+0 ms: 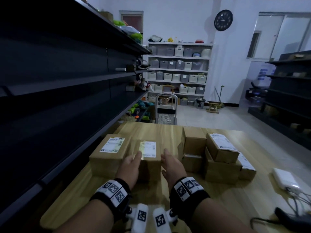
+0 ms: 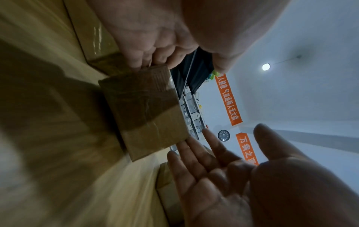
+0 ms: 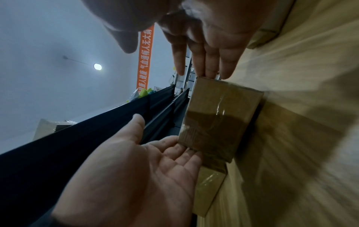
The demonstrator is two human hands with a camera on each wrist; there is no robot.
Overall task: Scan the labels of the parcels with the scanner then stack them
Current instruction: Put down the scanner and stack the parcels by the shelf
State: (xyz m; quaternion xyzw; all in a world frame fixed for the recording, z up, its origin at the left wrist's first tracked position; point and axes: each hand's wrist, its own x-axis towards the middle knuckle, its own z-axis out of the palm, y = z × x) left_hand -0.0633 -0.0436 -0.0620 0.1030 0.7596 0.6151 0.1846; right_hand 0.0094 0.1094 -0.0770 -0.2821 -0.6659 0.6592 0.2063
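A small brown parcel (image 1: pixel 148 157) with a white label on top stands on the wooden table (image 1: pixel 193 195), right beside a wider labelled parcel (image 1: pixel 109 152). My left hand (image 1: pixel 130 163) lies flat against its left side and my right hand (image 1: pixel 169 163) is at its right side, fingers straight. In the left wrist view the left hand's fingertips (image 2: pixel 147 61) touch the parcel (image 2: pixel 145 110). The right wrist view shows the right hand's fingertips (image 3: pixel 209 72) at the edge of the parcel (image 3: pixel 219 118). A dark corded device (image 1: pixel 284 216), apparently the scanner, lies at the near right.
A stack of several labelled parcels (image 1: pixel 218 157) stands to the right of my hands. A white box with cables (image 1: pixel 284 179) sits near the table's right edge. Dark shelving (image 1: pixel 67 89) runs along the left. A trolley (image 1: pixel 165 111) stands beyond the table.
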